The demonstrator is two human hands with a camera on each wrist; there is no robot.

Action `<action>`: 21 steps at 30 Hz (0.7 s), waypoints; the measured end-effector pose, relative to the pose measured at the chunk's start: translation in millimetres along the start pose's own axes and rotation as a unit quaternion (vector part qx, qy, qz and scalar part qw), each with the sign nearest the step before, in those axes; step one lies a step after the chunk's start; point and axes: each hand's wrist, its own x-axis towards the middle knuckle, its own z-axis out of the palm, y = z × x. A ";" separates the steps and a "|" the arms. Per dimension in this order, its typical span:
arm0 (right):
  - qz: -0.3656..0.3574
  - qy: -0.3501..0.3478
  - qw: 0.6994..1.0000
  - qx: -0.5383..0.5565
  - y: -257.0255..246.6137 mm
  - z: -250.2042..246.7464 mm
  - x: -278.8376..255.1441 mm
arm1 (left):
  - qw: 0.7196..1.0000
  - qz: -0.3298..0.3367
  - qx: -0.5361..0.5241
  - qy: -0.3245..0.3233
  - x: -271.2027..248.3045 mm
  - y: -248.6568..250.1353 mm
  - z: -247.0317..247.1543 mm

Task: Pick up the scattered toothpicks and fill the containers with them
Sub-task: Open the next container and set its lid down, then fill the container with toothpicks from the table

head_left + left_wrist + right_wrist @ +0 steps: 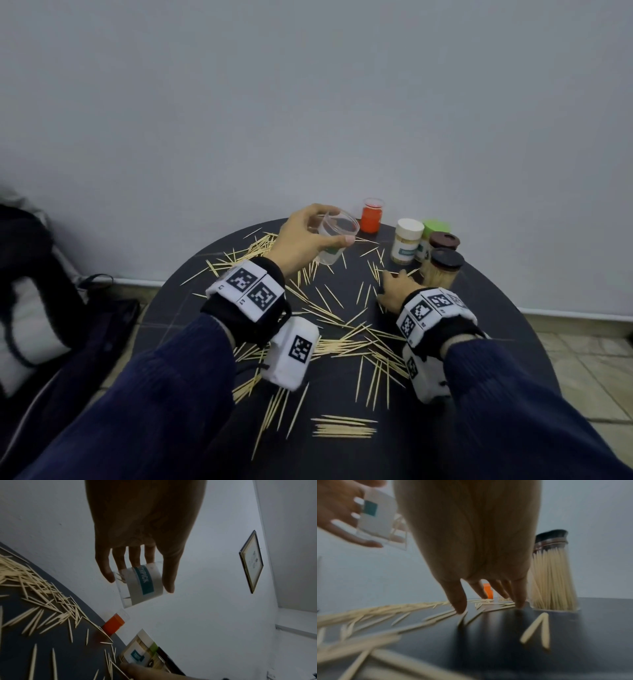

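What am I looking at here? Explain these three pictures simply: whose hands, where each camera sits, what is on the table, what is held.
No machine here: a person works with bare hands and wears three cameras. The wide picture comes from the head; the other two come from the wrists, looking along the fingers.

The left hand holds a clear open container, lifted off the dark round table, with a few toothpicks inside it.

The right hand reaches down with straight fingers onto the scattered toothpicks.

At the back stand an orange jar, a white-lidded jar, a green-lidded one and two dark-lidded jars; the nearer dark-lidded jar is packed full.
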 end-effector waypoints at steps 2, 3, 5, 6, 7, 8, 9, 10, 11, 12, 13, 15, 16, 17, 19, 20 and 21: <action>0.022 -0.015 1.000 0.001 -2.1 -1.0 2.9 | 1.000 -0.009 -0.007 0.000 0.5 -0.1 -3.0; 0.030 -0.023 0.999 0.001 -2.1 -2.2 4.7 | 1.000 -0.012 -0.011 -0.002 0.4 0.2 -4.3; 0.034 -0.028 0.999 0.006 -1.3 -3.9 8.7 | 1.000 -0.017 -0.020 -0.006 0.5 0.6 -6.3; 0.030 -0.030 0.999 0.009 -0.5 -4.7 10.8 | 1.000 -0.018 -0.022 -0.009 0.4 0.6 -6.9; 0.026 -0.035 0.999 0.011 -0.1 -5.8 13.1 | 1.000 -0.018 -0.022 -0.010 0.0 0.8 -7.5; 0.018 -0.043 0.999 0.011 0.9 -6.6 14.6 | 1.000 -0.018 -0.021 -0.011 -0.3 0.8 -7.8; 0.009 -0.050 0.999 0.011 1.7 -8.2 15.4 | 1.000 -0.019 -0.019 -0.011 -0.7 0.8 -8.1; -0.001 -0.055 0.998 0.011 2.4 -10.0 15.0 | 1.000 -0.020 -0.018 -0.011 -1.0 0.6 -8.4; -0.010 -0.057 0.998 0.014 2.4 -11.9 13.4 | 1.000 -0.022 -0.019 -0.011 -1.6 0.8 -8.5; -0.019 -0.054 0.998 0.014 2.0 -13.2 11.8 | 1.000 -0.023 -0.019 -0.010 -2.1 1.0 -8.7; -0.025 -0.054 0.998 0.011 1.1 -14.0 9.8 | 1.000 -0.023 -0.019 -0.011 -2.7 1.2 -8.8; -0.039 -0.053 0.998 -0.001 -1.3 -14.5 5.9 | 1.000 -0.021 -0.015 -0.012 -4.1 1.3 -9.5; -0.044 -0.055 0.997 -0.011 -1.8 -13.6 3.9 | 1.000 -0.020 -0.013 -0.014 -5.2 1.3 -10.1; -0.045 -0.062 0.997 -0.022 -3.0 -13.2 1.1 | 1.000 -0.020 -0.010 -0.015 -6.2 1.2 -10.8; -0.055 -0.075 0.995 -0.038 -4.8 -11.9 -5.4 | 1.000 -0.020 -0.005 -0.015 -8.2 1.5 -12.7; -0.062 -0.080 0.994 -0.042 -5.6 -10.2 -8.0 | 1.000 -0.020 -0.002 -0.013 -9.2 1.8 -13.7; -0.072 -0.085 0.993 -0.049 -6.9 -9.5 -11.5 | 1.000 -0.019 0.000 -0.012 -10.1 2.3 -14.5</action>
